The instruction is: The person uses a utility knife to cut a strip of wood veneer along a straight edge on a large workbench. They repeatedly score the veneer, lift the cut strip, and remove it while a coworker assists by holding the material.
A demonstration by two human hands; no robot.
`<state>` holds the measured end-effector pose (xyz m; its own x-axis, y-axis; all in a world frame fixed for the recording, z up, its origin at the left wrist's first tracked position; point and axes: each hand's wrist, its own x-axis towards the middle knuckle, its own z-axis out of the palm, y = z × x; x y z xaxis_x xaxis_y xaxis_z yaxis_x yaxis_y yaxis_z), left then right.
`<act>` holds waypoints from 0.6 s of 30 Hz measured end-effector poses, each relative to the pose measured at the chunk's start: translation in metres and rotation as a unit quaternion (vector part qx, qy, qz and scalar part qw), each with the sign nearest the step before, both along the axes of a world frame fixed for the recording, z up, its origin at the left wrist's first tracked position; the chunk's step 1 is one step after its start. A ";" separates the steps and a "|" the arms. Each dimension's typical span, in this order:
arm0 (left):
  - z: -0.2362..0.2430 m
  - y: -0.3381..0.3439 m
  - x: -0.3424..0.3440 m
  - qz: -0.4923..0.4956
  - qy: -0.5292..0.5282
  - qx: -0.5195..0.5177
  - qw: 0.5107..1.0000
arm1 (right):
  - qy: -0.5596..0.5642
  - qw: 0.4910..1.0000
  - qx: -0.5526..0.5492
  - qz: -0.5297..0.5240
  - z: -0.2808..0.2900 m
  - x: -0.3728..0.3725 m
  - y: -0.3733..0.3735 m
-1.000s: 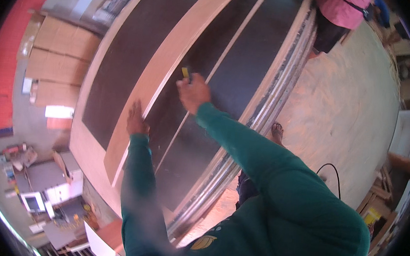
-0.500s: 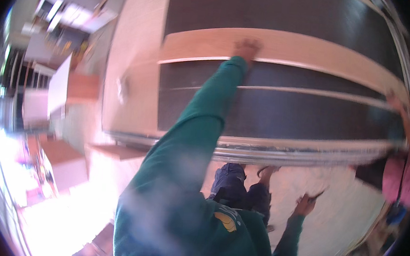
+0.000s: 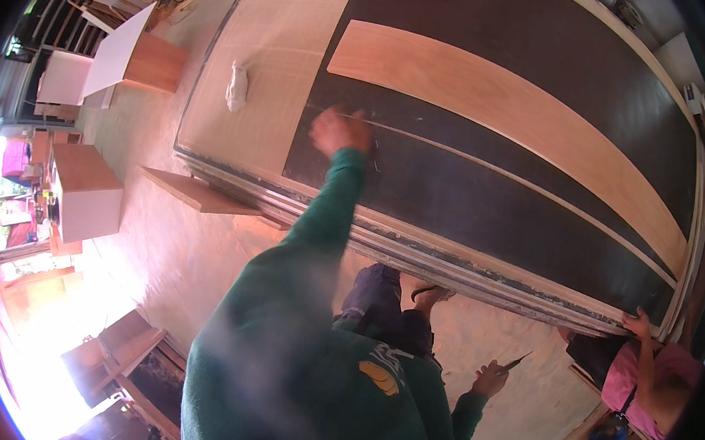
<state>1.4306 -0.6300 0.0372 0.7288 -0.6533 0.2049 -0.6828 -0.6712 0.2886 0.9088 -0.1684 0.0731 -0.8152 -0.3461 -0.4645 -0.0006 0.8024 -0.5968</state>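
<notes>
A long, narrow wood board (image 3: 492, 99) lies across a dark sheet (image 3: 469, 191) on top of a stack of panels. Nearer to me, a thin strip (image 3: 487, 166) runs along the same sheet. My left hand (image 3: 340, 131) is over the strip's left end, with its fingers bent and blurred; whether it grips the strip is unclear. Low on the right, my right hand (image 3: 489, 378) is closed round a slim, dark tool with a pointed tip (image 3: 516, 363), held away from the stack.
A co-worker in pink (image 3: 652, 384) has a hand (image 3: 638, 323) at the stack's near right corner. A crumpled white piece (image 3: 237, 87) lies on the pale panel (image 3: 270, 51). Boxy cabinets (image 3: 89, 193) stand to the left, and a loose board (image 3: 199, 193) juts from beside the stack.
My left hand has left the wide board and come nearer, to the thin strip's left end. The co-worker's hand has moved from the board's right end to the stack's corner. My view has turned.
</notes>
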 end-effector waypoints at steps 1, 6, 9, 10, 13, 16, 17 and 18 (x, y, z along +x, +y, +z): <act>-0.003 0.025 0.026 0.127 0.029 0.071 0.989 | 0.004 1.000 0.006 -0.001 -0.001 0.001 0.004; -0.021 0.102 0.087 0.123 0.080 0.138 0.980 | -0.033 0.997 0.068 -0.035 -0.015 -0.005 0.027; -0.022 0.103 0.087 0.119 0.161 0.091 0.975 | -0.066 0.994 0.080 -0.038 -0.022 -0.015 0.030; -0.020 0.101 0.087 0.121 0.117 0.075 0.983 | -0.060 0.996 0.070 -0.010 -0.021 -0.018 0.030; -0.009 0.094 0.090 0.118 0.076 0.081 0.987 | 0.007 0.997 0.078 0.016 -0.016 -0.021 0.026; 0.004 0.092 0.096 0.123 0.107 0.135 0.977 | 0.024 0.997 0.068 0.031 -0.009 -0.016 0.023; 0.008 0.092 0.099 0.130 0.129 0.153 0.971 | 0.026 0.996 0.076 0.038 -0.008 -0.013 0.022; 0.011 0.090 0.102 0.133 0.149 0.158 0.967 | 0.029 0.995 0.083 0.045 -0.008 -0.010 0.022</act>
